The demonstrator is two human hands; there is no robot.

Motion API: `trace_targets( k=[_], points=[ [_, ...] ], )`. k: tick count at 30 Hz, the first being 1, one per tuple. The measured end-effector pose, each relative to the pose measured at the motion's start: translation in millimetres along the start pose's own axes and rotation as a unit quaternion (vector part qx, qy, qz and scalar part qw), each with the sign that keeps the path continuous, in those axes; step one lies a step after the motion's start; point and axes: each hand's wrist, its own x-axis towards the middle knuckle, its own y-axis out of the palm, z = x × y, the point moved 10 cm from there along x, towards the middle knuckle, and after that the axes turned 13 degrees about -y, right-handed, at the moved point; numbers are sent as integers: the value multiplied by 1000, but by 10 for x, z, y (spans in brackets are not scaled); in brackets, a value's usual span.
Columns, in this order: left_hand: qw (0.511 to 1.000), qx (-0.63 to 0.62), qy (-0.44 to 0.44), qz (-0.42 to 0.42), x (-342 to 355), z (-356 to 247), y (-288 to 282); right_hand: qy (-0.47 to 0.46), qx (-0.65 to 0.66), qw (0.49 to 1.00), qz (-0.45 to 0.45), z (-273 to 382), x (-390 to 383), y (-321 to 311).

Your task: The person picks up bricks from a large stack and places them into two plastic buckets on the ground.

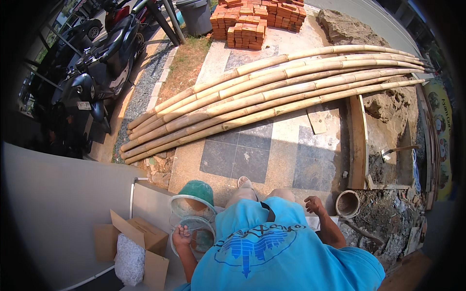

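Observation:
My left hand (182, 236) is closed at the near side of a green-grey bucket (211, 228), apparently around its thin wire handle. That bucket stands at my left side, with its inside coated in dried grey stains. Just beyond it a second green bucket (200, 188) lies tipped, its mouth facing me. On the other side, my right hand (316, 206) hangs in the air with loosely bent fingers, apart and empty. Nearest to it is a round, mud-crusted bucket (348, 203) on the rubble, not touched by the hand.
Long bamboo poles (272, 87) lie across the tiled paving ahead. Behind them are stacked red bricks (247, 29) and a sand heap (347, 29). A wooden board (358, 140) and a hoe-like tool (400, 150) are at right. An open cardboard box (148, 233) and parked motorbikes (104, 63) are at left.

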Motion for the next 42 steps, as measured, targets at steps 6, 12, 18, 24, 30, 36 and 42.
trace_targets(
  k=[6, 12, 18, 24, 30, 36, 42],
  points=[
    [999, -12, 16, 35, -12, -684, 995, -39, 142, 986, -72, 1094, 712, -86],
    [998, 12, 38, 51, -73, -1054, 1872, 63, 2, 998, 0, 825, 915, 46],
    [995, 0, 98, 31, -220, -1711, 2470, 42, -99, 993, 54, 1320, 1639, 294],
    [985, 62, 149, 59, -475, -2298, 3580, -13, 18, 1000, -21, 2126, 2489, 73],
    [974, 103, 130, 156, -353, -2851, 4429, -3, 32, 989, -142, 2589, 2730, -191],
    [967, 142, 89, 191, -44, -3146, 5468, 53, 67, 979, -186, 2642, 2220, 399],
    [948, 227, 83, 207, -2, -3396, 6287, 163, 129, 969, -130, 2353, 1609, 1898]
  ],
)
